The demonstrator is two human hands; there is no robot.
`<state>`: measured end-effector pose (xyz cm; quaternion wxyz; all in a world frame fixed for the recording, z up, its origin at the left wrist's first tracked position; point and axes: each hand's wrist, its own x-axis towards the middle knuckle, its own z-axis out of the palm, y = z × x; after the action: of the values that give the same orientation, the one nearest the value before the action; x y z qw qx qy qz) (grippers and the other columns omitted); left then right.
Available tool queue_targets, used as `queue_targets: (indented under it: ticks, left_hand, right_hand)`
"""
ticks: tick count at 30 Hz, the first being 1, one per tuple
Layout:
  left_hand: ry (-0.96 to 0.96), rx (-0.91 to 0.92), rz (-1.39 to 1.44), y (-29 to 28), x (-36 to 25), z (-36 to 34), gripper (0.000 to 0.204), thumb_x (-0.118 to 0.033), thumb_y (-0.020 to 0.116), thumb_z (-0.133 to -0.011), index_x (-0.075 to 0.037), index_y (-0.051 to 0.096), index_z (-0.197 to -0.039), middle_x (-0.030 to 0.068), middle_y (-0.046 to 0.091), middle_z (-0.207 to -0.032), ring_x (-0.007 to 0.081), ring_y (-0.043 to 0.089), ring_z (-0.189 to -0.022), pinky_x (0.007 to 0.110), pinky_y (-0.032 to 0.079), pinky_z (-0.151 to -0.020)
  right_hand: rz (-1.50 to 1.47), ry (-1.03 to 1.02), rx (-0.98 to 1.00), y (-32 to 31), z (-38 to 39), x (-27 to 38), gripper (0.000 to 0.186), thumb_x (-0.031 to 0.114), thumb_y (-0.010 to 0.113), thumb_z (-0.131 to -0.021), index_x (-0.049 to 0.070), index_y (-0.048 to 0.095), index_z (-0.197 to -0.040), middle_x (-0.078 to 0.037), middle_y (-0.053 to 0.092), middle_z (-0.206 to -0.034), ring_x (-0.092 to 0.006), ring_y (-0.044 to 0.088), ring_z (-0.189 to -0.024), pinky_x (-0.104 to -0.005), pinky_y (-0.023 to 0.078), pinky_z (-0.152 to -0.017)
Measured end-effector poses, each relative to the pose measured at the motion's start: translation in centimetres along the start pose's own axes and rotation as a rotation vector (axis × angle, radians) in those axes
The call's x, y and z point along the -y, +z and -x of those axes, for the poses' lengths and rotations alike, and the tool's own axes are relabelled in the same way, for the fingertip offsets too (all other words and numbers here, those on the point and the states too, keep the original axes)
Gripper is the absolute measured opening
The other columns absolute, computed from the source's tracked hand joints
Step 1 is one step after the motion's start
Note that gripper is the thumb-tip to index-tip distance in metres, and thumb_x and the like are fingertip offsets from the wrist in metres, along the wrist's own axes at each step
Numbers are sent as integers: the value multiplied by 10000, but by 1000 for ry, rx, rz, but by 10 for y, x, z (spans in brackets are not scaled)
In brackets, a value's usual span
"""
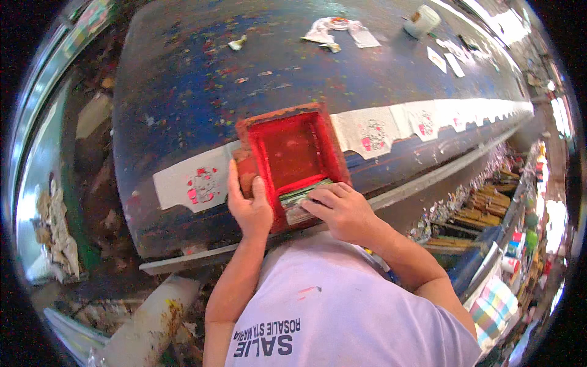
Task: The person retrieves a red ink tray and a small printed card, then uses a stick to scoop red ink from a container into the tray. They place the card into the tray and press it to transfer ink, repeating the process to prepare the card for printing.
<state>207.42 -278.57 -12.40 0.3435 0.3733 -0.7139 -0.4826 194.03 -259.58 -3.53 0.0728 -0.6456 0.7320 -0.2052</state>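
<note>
A red-stained screen printing frame (246, 137) lies slightly tilted on the long table in front of me, over the row of white fabric pieces. My left hand (252, 208) grips its left side near the lower corner, fingers along the outside and thumb apart from them. Inside the near end of the frame, my right hand (342, 211) is closed on a squeegee (296, 202) with a greenish edge; its fingertips are partly hidden. Red ink coats the mesh (287, 150). Left of the frame is a fabric piece (183, 180) with a pink and black print.
Several similar printed fabric pieces (374, 129) run rightward along the table's near edge. Across the paint-spotted table (177, 85) lie a crumpled white cloth (330, 30), a white bucket (422, 22) and small white pieces (436, 60). Wooden frames (486, 205) are stacked below on the right.
</note>
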Motion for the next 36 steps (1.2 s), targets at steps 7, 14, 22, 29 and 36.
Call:
queue_targets:
  ticks: [7,14,22,29,36]
  left_hand:
    - [29,-53,29,1,4,-4,702,-58,750,-1033,28,463,-1667,203,668,-1494,263,676,-1315,397,521,-1154]
    - [-39,-8,96,-1,0,-3,684,-54,755,-1030,30,479,-1650,214,630,-1558,275,640,-1390,408,493,-1200]
    - [-28,-22,16,-1,-3,-2,684,-25,750,-1022,38,477,-1647,211,639,-1547,254,651,-1364,393,514,-1169]
    - [-82,-26,117,1,-3,-3,670,-30,747,-1028,41,487,-1642,209,655,-1522,248,665,-1342,390,527,-1151]
    - [-8,-27,42,-2,-2,-3,682,-40,760,-1022,39,489,-1643,223,639,-1547,261,648,-1370,396,507,-1174]
  right_hand:
    - [85,-41,-189,24,-40,-33,467,65,697,-855,110,756,-1316,-101,697,-1258,-343,684,-1186,-500,553,-1031]
    - [45,-17,-233,8,-105,-76,444,-3,674,-871,90,779,-1292,-102,744,-1186,-345,710,-1137,-471,560,-1028]
    - [-36,-14,-139,2,-123,-90,441,-64,632,-879,52,783,-1277,-147,762,-1214,-377,703,-1213,-474,546,-1086]
    - [-17,2,-44,1,-103,-71,479,-75,636,-851,53,785,-1287,-134,736,-1189,-364,666,-1121,-482,526,-1052]
    - [1,2,20,5,-53,-29,489,-51,676,-820,84,770,-1281,-93,710,-1205,-342,648,-1106,-485,518,-994]
